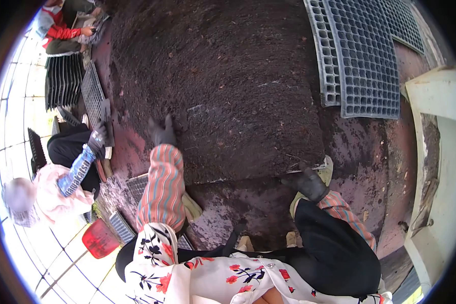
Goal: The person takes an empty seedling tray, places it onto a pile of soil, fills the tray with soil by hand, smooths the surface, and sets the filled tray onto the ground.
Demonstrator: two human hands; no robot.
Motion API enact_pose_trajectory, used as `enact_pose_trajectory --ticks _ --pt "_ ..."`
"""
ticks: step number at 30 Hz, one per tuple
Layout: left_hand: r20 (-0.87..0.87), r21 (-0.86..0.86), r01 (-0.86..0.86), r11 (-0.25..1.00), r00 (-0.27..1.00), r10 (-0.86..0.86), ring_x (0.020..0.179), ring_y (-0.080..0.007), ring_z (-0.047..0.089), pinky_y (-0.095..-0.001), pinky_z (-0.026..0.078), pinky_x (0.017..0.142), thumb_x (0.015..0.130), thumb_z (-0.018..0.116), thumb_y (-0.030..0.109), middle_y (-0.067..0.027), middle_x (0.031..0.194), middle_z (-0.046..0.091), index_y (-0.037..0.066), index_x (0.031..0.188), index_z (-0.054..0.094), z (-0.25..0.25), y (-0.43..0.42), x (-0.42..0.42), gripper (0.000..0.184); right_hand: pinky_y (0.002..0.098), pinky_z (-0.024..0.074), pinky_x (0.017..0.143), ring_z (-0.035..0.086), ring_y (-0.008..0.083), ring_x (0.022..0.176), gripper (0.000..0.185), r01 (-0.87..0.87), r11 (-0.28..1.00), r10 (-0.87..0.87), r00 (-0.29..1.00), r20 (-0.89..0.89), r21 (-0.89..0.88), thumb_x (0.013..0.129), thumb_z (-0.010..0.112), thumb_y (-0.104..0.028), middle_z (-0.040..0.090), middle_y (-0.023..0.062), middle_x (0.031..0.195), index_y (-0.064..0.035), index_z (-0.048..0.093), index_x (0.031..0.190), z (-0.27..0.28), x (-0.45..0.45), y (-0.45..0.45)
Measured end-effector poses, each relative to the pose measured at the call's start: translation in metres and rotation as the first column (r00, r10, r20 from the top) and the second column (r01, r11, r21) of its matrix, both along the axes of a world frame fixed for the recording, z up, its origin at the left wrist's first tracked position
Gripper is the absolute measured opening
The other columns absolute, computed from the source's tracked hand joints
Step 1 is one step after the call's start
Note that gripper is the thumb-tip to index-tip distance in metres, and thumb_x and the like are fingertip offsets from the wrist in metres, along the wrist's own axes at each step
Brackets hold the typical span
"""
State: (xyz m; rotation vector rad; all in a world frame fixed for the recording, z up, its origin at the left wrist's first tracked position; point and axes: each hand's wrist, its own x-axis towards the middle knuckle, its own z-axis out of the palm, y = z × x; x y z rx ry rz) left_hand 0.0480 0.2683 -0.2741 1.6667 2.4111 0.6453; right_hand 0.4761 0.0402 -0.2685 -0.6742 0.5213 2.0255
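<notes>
Dark, loose soil (228,86) lies in a broad, levelled bed in front of me, with a straight near edge where a thin pale rim shows in places. My left hand (163,133), in a dark glove, rests on the soil's left side with fingers spread. At the near right corner is my right hand (311,187), also gloved, its fingers apart and close to the soil's edge. Whether those fingertips touch the rim, I cannot tell. Neither hand visibly holds anything.
Black seedling trays (370,66) lie at the far right, overlapping. A co-worker (61,187) sits at left, a gloved hand near another tray (92,91). Another person (66,30) sits farther back beside stacked trays (64,81). A red container (100,238) stands lower left.
</notes>
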Motion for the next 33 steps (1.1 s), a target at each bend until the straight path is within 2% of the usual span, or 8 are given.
enact_pose_trajectory --ticks 5,7,9,15,16,21,27,33 --pt "0.232 -0.332 -0.131 0.934 0.949 0.215 0.100 -0.0334 0.056 -0.0409 0.043 0.087 0.080 0.061 0.046 -0.0209 0.108 0.059 -0.004 0.116 0.054 -0.052 -0.036 -0.067 0.062 0.0479 0.0455 0.089 0.050 0.0320 0.110 0.046 -0.039 0.996 0.041 0.999 -0.026 0.074 0.087 0.056 -0.023 0.047 0.0168 0.123 -0.0027 0.040 0.125 -0.023 0.004 -0.006" --pt "0.782 -0.148 -0.219 0.964 0.571 0.249 0.077 -0.0207 0.060 -0.0325 0.048 0.069 0.080 0.065 0.036 -0.0095 0.086 0.065 0.001 0.098 0.063 -0.045 -0.035 -0.053 0.039 0.0480 0.0455 0.089 0.050 0.0320 0.110 0.045 -0.084 0.992 0.085 0.996 -0.010 0.094 0.088 0.055 -0.023 0.048 0.0167 0.123 -0.0029 0.040 0.125 -0.023 0.002 -0.004" --pt "0.829 -0.137 -0.222 0.965 0.507 0.234 0.068 -0.0107 0.055 -0.0263 0.045 0.060 0.080 0.068 0.028 -0.0032 0.080 0.062 0.004 0.090 0.063 -0.019 -0.022 -0.044 0.026 0.0460 0.0455 0.089 0.052 0.0312 0.108 0.040 -0.103 0.993 0.091 0.978 0.186 0.060 0.088 0.053 -0.022 0.051 0.0166 0.120 -0.0018 0.044 0.121 -0.022 -0.006 -0.001" --pt "0.502 -0.102 0.026 0.994 0.865 0.029 0.090 -0.0215 0.057 -0.0340 0.045 0.079 0.081 0.065 0.037 -0.0140 0.101 0.060 -0.001 0.109 0.056 -0.031 0.016 -0.082 0.048 0.0423 0.0469 0.086 0.057 0.0292 0.097 0.028 -0.239 0.969 0.232 0.967 0.103 0.060 0.090 0.050 -0.021 0.059 0.0156 0.104 0.0003 0.053 0.108 -0.010 -0.018 0.019" --pt "-0.066 -0.202 -0.022 0.979 0.998 0.009 0.115 -0.0335 0.044 -0.0413 0.034 0.097 0.082 0.059 0.046 -0.0240 0.124 0.046 -0.002 0.128 0.040 -0.037 0.021 -0.081 0.069 0.0423 0.0469 0.086 0.057 0.0292 0.097 0.028 -0.242 0.969 0.236 0.965 0.112 0.043 0.090 0.050 -0.021 0.059 0.0156 0.104 0.0003 0.053 0.108 -0.014 -0.020 0.021" --pt "0.082 0.068 0.136 0.988 0.987 -0.141 0.126 -0.0406 0.029 -0.0426 0.021 0.106 0.076 0.060 0.051 -0.0259 0.135 0.032 0.000 0.136 0.028 -0.040 0.034 -0.017 0.084 0.0391 0.0501 0.083 0.061 0.0248 0.088 0.020 -0.312 0.942 0.329 0.930 0.162 -0.123 0.087 0.054 -0.012 0.061 0.0137 0.098 0.0009 0.055 0.103 -0.019 -0.012 0.009" --pt "-0.231 -0.003 0.432 0.902 0.877 -0.421 0.127 -0.0403 0.025 -0.0517 0.017 0.104 0.070 0.064 0.055 -0.0232 0.138 0.028 0.002 0.132 0.033 -0.020 0.009 0.082 0.088 0.0344 0.0526 0.076 0.061 0.0189 0.086 0.019 -0.360 0.914 0.391 0.906 0.163 -0.187 0.085 0.056 -0.006 0.061 0.0105 0.094 0.0018 0.056 0.102 0.008 0.015 0.015" --pt "-0.131 -0.088 0.711 0.698 0.686 -0.715 0.129 -0.0418 0.022 -0.0550 0.009 0.105 0.066 0.059 0.066 -0.0280 0.135 0.029 0.005 0.134 0.031 -0.004 0.010 0.216 0.095 0.0285 0.0487 0.072 0.057 0.0148 0.079 0.029 -0.346 0.932 0.363 0.861 0.357 -0.113 0.081 0.053 0.001 0.058 0.0069 0.091 0.0011 0.051 0.111 0.046 0.055 0.037"
